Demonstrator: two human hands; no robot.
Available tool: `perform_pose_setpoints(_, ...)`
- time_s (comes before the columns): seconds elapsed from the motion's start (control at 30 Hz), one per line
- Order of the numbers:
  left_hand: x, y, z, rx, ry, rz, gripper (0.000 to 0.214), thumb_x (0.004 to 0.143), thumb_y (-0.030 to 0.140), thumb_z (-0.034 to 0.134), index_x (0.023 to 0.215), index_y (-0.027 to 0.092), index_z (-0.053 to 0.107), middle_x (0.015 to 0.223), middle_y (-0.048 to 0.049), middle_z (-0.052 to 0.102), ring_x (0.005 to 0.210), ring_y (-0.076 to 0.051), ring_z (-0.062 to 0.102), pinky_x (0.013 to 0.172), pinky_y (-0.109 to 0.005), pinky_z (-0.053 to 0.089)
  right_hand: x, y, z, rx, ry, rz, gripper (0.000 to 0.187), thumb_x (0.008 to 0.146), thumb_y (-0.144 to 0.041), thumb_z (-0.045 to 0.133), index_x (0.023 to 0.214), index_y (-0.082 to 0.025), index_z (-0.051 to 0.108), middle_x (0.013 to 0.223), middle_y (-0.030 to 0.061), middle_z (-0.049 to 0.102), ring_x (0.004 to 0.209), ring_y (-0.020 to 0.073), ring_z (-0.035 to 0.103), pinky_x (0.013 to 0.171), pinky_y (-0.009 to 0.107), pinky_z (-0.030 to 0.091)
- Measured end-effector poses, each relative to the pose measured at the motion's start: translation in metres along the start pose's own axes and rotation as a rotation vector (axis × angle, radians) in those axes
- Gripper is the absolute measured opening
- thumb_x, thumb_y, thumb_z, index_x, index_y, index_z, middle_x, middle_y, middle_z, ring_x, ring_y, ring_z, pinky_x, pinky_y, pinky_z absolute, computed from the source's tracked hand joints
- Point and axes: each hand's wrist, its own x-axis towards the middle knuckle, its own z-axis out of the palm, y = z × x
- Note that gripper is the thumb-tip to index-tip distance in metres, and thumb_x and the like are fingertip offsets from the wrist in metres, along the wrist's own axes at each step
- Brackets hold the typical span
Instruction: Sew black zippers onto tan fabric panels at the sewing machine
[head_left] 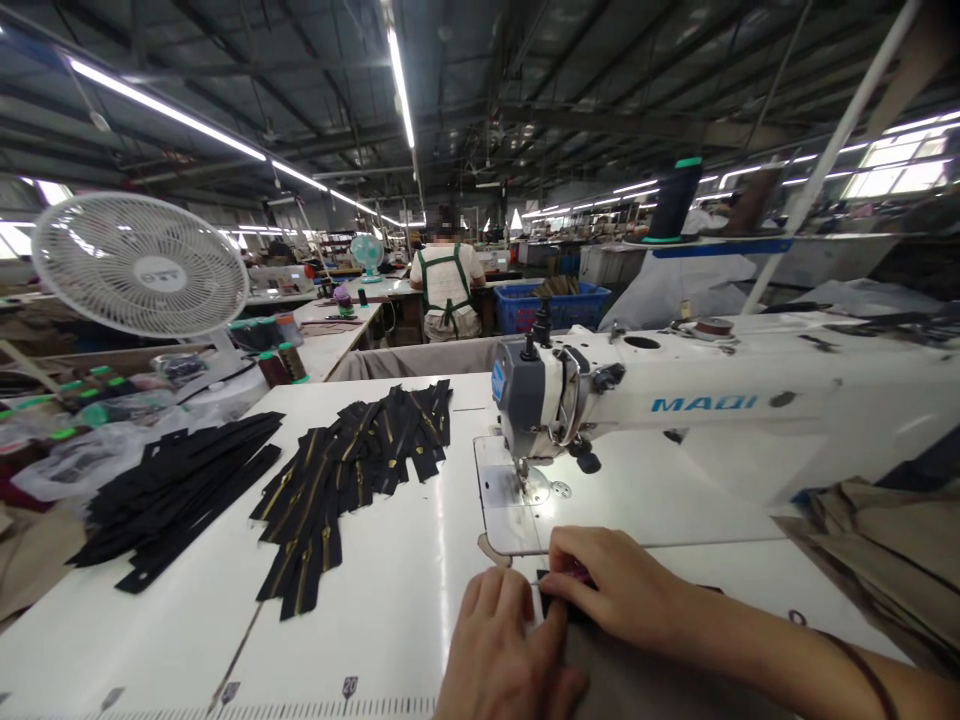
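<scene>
My left hand (501,640) is closed at the near edge of the sewing table, its fingertips pinching a brown-grey cloth (626,675) beside a small black piece (551,603). Facing it, my right hand (611,580) is closed around a small purple-handled tool (579,573), mostly hidden by the fingers; a thin pale tip points toward my left fingers. Both hands are just in front of the needle plate (510,510) of a white sewing machine (675,400). The presser foot (523,475) stands behind them, with no cloth visible under it.
Black zippers with gold teeth (352,465) lie fanned out left of the machine, near a stack of black strips (180,490). A white fan (142,265) stands far left. Folded brown cloth (892,550) lies at right. A person (448,280) sits ahead near a blue basket (551,308).
</scene>
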Motion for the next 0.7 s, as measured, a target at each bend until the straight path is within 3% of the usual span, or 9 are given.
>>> perform_pose_setpoints(0.1, 0.000, -0.001, 0.002, -0.004, 0.032, 0.024, 0.049, 0.067, 0.031, 0.076, 0.112, 0.023, 0.059, 0.082, -0.0052, 0.049, 0.075, -0.024, 0.046, 0.061, -0.036, 0.044, -0.007, 0.004, -0.008, 0.002, -0.013, 0.007, 0.016, 0.085, -0.028, 0.056, 0.073, -0.017, 0.055, 0.071, 0.0000, 0.058, 0.065, 0.0150, 0.052, 0.060, 0.025, 0.034)
perform_pose_setpoints(0.23, 0.001, 0.001, -0.005, -0.060, 0.002, -0.005, 0.046, 0.068, 0.025, 0.073, 0.112, 0.025, 0.059, 0.085, -0.0059, 0.050, 0.078, -0.025, 0.048, 0.063, -0.038, 0.044, -0.021, 0.018, -0.026, -0.182, -0.062, 0.120, 0.029, 0.066, -0.031, 0.075, 0.082, -0.017, 0.056, 0.082, 0.0021, 0.058, 0.074, 0.0200, 0.054, 0.064, 0.028, 0.036)
perform_pose_setpoints(0.4, 0.002, 0.002, -0.013, -0.204, 0.049, -0.053, 0.043, 0.069, 0.014, 0.067, 0.110, 0.022, 0.056, 0.097, -0.0075, 0.052, 0.086, -0.025, 0.051, 0.071, -0.039, 0.047, -0.032, 0.024, -0.034, -0.153, -0.111, 0.210, 0.015, 0.067, -0.015, 0.071, 0.073, -0.018, 0.058, 0.077, 0.0011, 0.058, 0.076, 0.0186, 0.054, 0.064, 0.026, 0.037)
perform_pose_setpoints(0.5, 0.010, 0.001, -0.016, -0.230, 0.032, -0.168, 0.055, 0.067, 0.008, 0.069, 0.117, 0.018, 0.050, 0.108, -0.0093, 0.053, 0.095, -0.026, 0.053, 0.081, -0.041, 0.048, -0.036, 0.023, -0.027, -0.131, -0.061, 0.177, 0.018, 0.067, -0.017, 0.073, 0.077, -0.018, 0.058, 0.083, 0.0020, 0.059, 0.078, 0.0186, 0.055, 0.067, 0.026, 0.038)
perform_pose_setpoints(0.6, 0.023, 0.000, -0.017, -0.217, -0.020, -0.233, 0.055, 0.062, 0.006, 0.075, 0.111, 0.018, 0.053, 0.106, -0.0084, 0.056, 0.094, -0.027, 0.054, 0.081, -0.042, 0.048, -0.043, 0.025, -0.016, -0.128, -0.003, 0.141, 0.016, 0.070, -0.015, 0.071, 0.076, -0.017, 0.056, 0.081, 0.0015, 0.061, 0.077, 0.0182, 0.056, 0.066, 0.025, 0.039)
perform_pose_setpoints(0.7, 0.031, 0.001, -0.018, -0.227, 0.040, -0.192, 0.044, 0.061, -0.001, 0.072, 0.097, 0.019, 0.057, 0.100, -0.0054, 0.057, 0.091, -0.024, 0.054, 0.078, -0.038, 0.048, -0.052, 0.024, -0.007, -0.333, 0.133, -0.105, 0.010, 0.077, -0.008, 0.058, 0.074, -0.017, 0.055, 0.075, 0.0025, 0.060, 0.067, 0.0170, 0.055, 0.059, 0.026, 0.038)
